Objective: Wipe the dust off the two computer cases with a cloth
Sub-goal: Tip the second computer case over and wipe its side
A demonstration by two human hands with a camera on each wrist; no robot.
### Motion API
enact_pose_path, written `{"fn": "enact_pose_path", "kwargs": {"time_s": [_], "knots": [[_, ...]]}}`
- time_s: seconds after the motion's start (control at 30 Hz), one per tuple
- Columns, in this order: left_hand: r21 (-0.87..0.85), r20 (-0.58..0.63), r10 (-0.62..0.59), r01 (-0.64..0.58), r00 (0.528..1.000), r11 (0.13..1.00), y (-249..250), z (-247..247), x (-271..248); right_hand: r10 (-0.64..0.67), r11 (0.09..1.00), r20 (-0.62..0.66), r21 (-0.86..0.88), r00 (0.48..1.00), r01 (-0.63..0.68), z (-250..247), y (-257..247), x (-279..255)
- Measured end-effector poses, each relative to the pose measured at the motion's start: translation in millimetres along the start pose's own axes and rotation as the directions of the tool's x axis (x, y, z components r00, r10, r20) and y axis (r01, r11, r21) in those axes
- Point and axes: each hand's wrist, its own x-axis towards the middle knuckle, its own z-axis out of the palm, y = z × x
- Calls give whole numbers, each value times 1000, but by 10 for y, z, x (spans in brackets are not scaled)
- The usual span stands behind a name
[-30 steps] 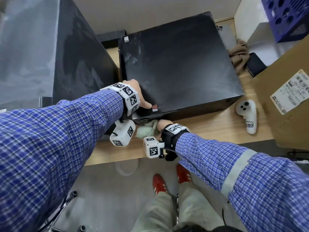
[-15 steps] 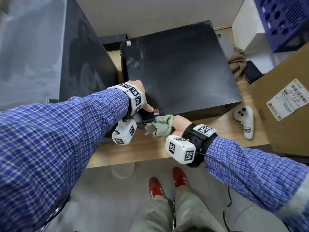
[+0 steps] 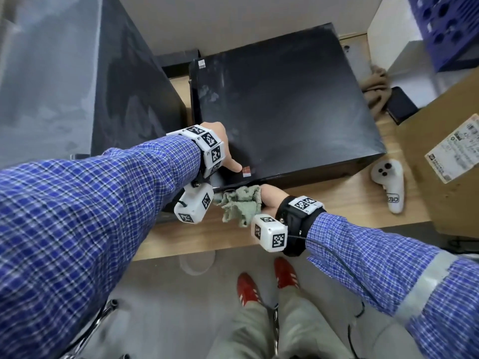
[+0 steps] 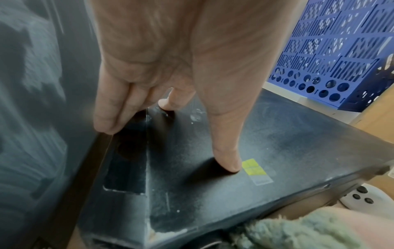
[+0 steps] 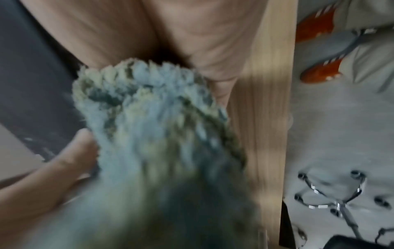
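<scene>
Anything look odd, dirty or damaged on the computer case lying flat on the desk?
The flat computer case has pale smudges near its back left corner and whitish chipping along the near corner edge in the left wrist view. A grey dust film still covers its top. Nothing looks spilled.

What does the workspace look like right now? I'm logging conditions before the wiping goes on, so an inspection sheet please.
Surface: wooden desk.
Job's things: flat computer case, dusty top; tall computer case beside it, smeared; green cloth.
Clutter: white controller, brown rag, cardboard box.
Hands: left hand steadies the flat case; right hand grips the cloth.
Cables: nothing seen on the desk.
Surroundings: blue crate, chair base.
</scene>
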Motion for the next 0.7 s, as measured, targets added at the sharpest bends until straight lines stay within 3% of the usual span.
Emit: {"fn": "enact_pose_path", "kwargs": {"time_s": [0.07,0.17,0.27,0.37,0.43,0.57,0.7], "knots": [[7,6,19,-19,1000,1000,-2,11,-22,52,998,118,27,992,-56,5,-26,-26],[10,-3,4,-4,1000,1000,-24,35,10,34,995,123,87,992,-45,28,-2,-30],[5,2,6,-6,1000,1000,-12,35,8,1,999,-71,45,997,2,53,45,139],[11,3,5,-5,1000,1000,-2,14,16,35,999,-85,14,996,-34,72,35,185],[20,6,12,-12,1000,1000,18,2,20,92,989,5,113,996,-92,109,-19,113],[30,1,3,-3,1000,1000,33,-6,23,25,998,71,62,997,-30,118,-34,-10],[21,4,4,-4,1000,1000,21,-7,6,47,991,179,113,983,-68,112,-33,-141]]}}
